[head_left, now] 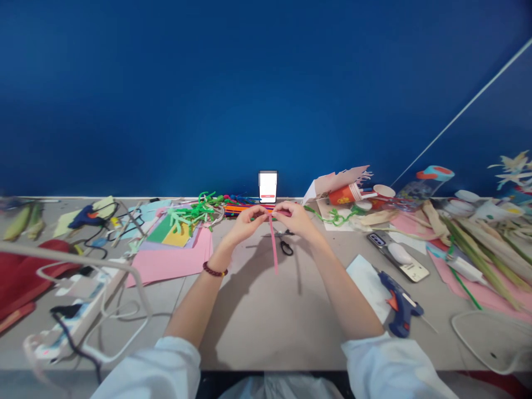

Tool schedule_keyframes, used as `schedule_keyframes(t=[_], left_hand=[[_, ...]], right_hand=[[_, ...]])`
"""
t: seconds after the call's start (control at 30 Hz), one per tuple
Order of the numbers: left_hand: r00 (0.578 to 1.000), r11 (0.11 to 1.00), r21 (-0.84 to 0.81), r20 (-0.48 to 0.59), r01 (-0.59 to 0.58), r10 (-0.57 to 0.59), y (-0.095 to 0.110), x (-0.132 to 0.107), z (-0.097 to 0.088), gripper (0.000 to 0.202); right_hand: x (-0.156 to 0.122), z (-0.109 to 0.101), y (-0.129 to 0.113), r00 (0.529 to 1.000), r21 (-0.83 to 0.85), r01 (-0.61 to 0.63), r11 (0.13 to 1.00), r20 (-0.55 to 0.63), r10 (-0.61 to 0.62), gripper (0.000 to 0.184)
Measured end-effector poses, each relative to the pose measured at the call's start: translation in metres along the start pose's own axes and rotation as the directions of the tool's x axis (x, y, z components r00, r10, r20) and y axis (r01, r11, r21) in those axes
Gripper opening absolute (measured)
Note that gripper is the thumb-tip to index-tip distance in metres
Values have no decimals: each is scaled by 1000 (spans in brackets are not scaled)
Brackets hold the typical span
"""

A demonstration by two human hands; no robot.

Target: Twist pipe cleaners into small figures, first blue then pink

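A thin pink strip (273, 246) hangs down between my two hands above the middle of the table. My left hand (250, 223) pinches it near its upper end, thumb against fingers. Close beside it on the right, my right hand (293, 219) is also closed in a pinch on the strip. I cannot tell whether the strip is paper or a fuzzy stem. Beneath my right hand lie black-handled scissors (286, 248), partly covered. Just behind the hands is a bundle of colourful craft stems (238, 210), and a phone (268, 185) with a lit screen stands upright against the blue wall.
To the left are green pipe cleaners (199, 209), pink paper sheets (168, 263), a power strip (83, 313) with cables and a blue glue gun (86, 216). On the right are another glue gun (401, 307), a phone (415, 271), a paper cup (346, 194) and corn husks (484, 246).
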State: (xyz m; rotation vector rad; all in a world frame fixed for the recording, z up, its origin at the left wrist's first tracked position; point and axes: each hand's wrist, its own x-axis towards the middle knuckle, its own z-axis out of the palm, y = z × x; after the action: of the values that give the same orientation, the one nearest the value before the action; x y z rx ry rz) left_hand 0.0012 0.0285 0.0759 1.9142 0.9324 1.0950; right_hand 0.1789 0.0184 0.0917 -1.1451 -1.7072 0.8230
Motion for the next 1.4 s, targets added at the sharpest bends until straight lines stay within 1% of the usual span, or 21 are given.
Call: schedule_keyframes(t=[0.03,0.07,0.1,0.17,0.2,0.23,0.27,0.33,0.4,0.53,0.63,0.77,0.83,0.9,1.0,1.1,1.17,1.23,1.33,1.4], left_hand=[[997,992,113,-26,-64,67,0,0,-2,15],[989,961,246,-49,-125,142,0,0,-4,18],[975,906,384,-56,-179,216,1,-1,-6,22],[944,754,604,-11,-257,331,2,-2,-8,27],[931,687,666,28,-289,364,3,-2,-9,28],[919,640,700,60,-317,390,3,-3,-9,27],[908,610,713,88,-345,411,4,-3,-8,27],[887,588,713,103,-382,451,4,-5,-4,23],[877,600,697,88,-392,472,5,-5,1,20],[873,648,659,27,-382,488,6,-7,6,17],[858,643,663,-3,-383,514,6,-6,7,14],[828,609,672,11,-421,560,1,-6,8,16],[822,598,678,14,-426,570,-1,-6,8,19],[825,577,707,16,-408,565,-3,-6,7,22],[839,549,752,10,-365,544,-4,-6,6,26],[860,555,766,-6,-323,510,-4,-7,7,27],[868,576,761,-33,-300,496,-4,-8,8,24],[874,608,743,-66,-279,481,-4,-8,11,22],[889,672,699,-116,-244,443,-4,-7,14,20],[897,730,647,-157,-222,412,-4,-7,17,19]], right_hand=[[1,0,1,999,46,-38,998,3,38,13],[2,0,2,997,97,-76,992,10,75,14],[2,1,3,994,149,-111,982,18,110,15],[1,1,2,984,237,-179,955,23,178,17],[1,2,1,977,266,-212,940,21,214,18],[0,2,0,968,288,-246,925,21,251,18],[-1,3,-1,957,303,-282,910,24,288,18],[-2,3,-3,936,328,-345,879,51,348,20],[-2,4,-3,923,364,-381,850,88,376,21],[-1,5,-2,911,444,-405,799,124,393,20],[-1,4,-3,906,444,-419,792,147,397,20],[-3,1,-4,915,407,-404,819,188,358,22],[-4,0,-4,921,379,-386,841,201,333,24],[-4,-1,-4,937,355,-341,870,196,288,25],[-2,1,-2,971,307,-223,925,154,183,24],[0,3,-1,992,191,-108,976,83,93,17],[0,5,-1,999,90,-32,995,32,29,12],[-1,6,0,998,-7,57,998,8,-57,9],[-2,9,1,982,-128,185,974,-11,-187,7],[-3,13,2,970,-185,228,956,-44,-240,10]])
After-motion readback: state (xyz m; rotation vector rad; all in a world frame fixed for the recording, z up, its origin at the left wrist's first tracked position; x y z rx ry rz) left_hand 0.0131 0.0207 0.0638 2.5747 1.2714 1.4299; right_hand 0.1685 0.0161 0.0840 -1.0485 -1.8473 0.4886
